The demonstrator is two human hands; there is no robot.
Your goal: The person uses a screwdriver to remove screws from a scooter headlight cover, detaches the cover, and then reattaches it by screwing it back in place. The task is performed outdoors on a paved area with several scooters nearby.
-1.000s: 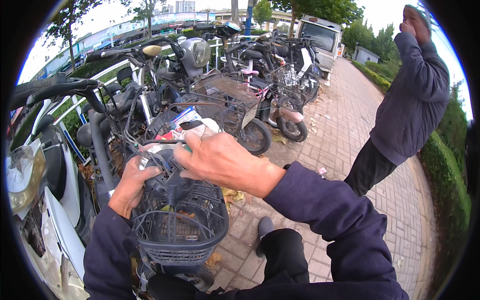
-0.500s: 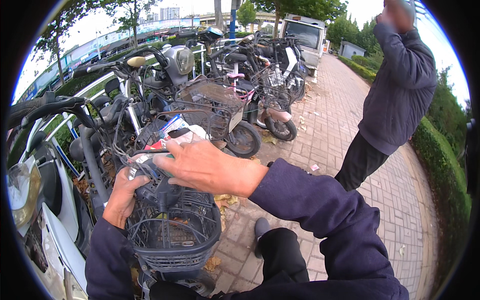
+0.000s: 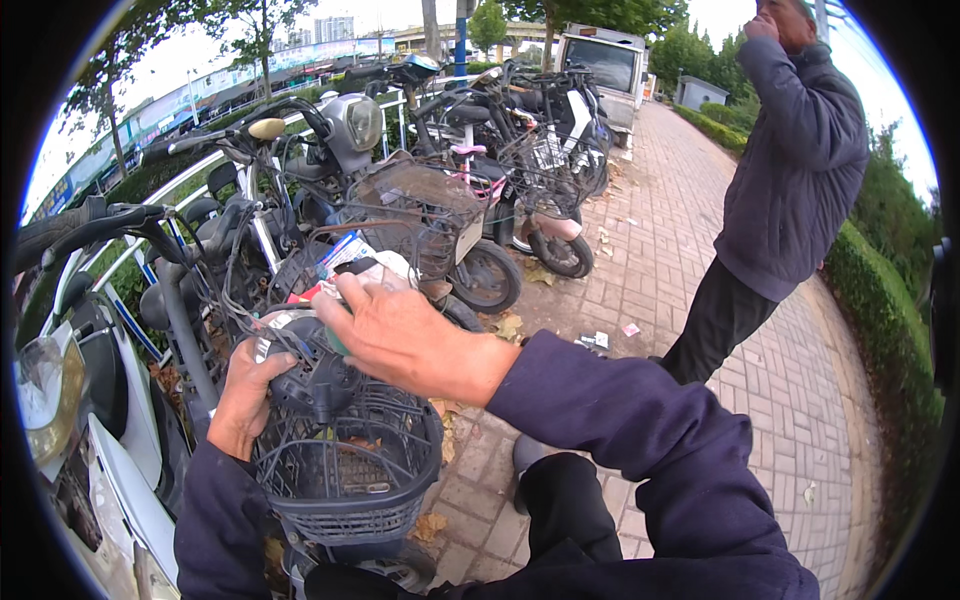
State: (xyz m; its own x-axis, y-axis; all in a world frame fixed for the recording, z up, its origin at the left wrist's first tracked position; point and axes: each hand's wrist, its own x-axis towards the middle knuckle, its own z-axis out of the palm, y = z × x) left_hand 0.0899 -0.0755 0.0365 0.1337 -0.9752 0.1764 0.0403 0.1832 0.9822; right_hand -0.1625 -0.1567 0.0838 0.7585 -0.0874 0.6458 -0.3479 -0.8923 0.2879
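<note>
My left hand (image 3: 245, 393) is closed on the side of a black plastic housing (image 3: 325, 385) that sits above a black bicycle basket (image 3: 430, 460). Its thumb presses on the near side, next to a pale striped label. Over the top of that housing reaches my right hand (image 3: 410, 332), fingers bent and drawn together. A bit of green shows beneath its fingers, but what they hold is mostly hidden. Dark cables (image 3: 235, 285) loop down beside both hands. Just beyond the right hand lie colourful packets and a whitish bundle (image 3: 385, 268).
Parked electric bikes and bicycles with wire baskets (image 3: 420, 200) line a white railing. At the left stands a white scooter body (image 3: 120, 490). A person in a dark jacket (image 3: 795, 170) stands on the brick pavement (image 3: 680, 220) to the right. A hedge (image 3: 880, 330) borders it.
My right hand and forearm have shifted slightly left, and paper scraps on the pavement now show past the sleeve. The left hand stays on the housing.
</note>
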